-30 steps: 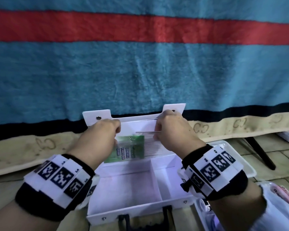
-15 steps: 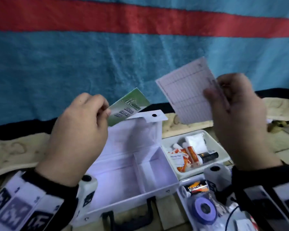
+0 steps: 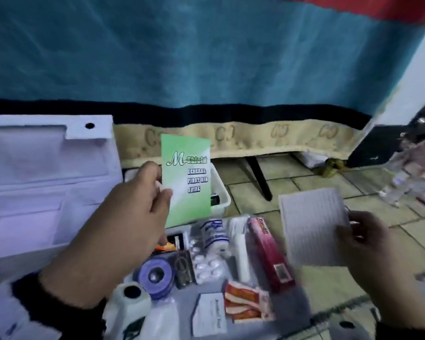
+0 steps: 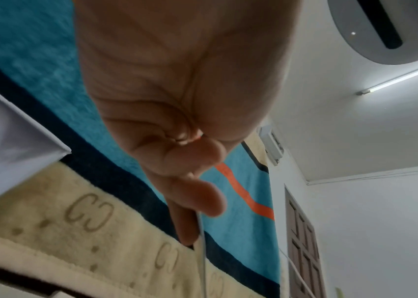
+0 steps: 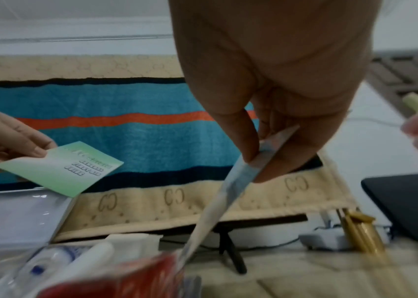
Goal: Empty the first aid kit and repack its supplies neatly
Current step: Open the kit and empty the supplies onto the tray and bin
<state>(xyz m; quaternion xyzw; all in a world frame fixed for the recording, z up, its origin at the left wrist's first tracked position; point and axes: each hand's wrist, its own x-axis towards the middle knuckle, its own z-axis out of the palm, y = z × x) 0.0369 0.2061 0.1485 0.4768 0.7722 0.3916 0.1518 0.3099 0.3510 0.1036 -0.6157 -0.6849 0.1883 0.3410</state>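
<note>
My left hand (image 3: 157,192) pinches a green first aid guide leaflet (image 3: 187,180) by its left edge and holds it upright above the trays; the leaflet (image 5: 62,167) also shows in the right wrist view. My right hand (image 3: 351,229) pinches a white lined card (image 3: 312,224) by its right edge, low over the floor; the right wrist view shows that card (image 5: 230,185) edge-on. The white first aid kit case (image 3: 35,168) stands open and empty at the left. A tray (image 3: 302,312) below my hands holds a purple tape roll (image 3: 156,273), a bandage roll (image 3: 214,233), a red box (image 3: 270,251) and pill blisters (image 3: 206,263).
A second white tray (image 3: 220,190) sits behind the green leaflet. A blue, red and beige blanket (image 3: 206,57) hangs behind everything. A black stand leg (image 3: 259,180) rests on the tiled floor (image 3: 304,182). Blurred packets (image 3: 412,177) lie at the far right.
Both hands pulled the leaflet and the card out of the case lid, lifted them, then carried them right and down over the trays. The view swung right, leaving the case at the left.
</note>
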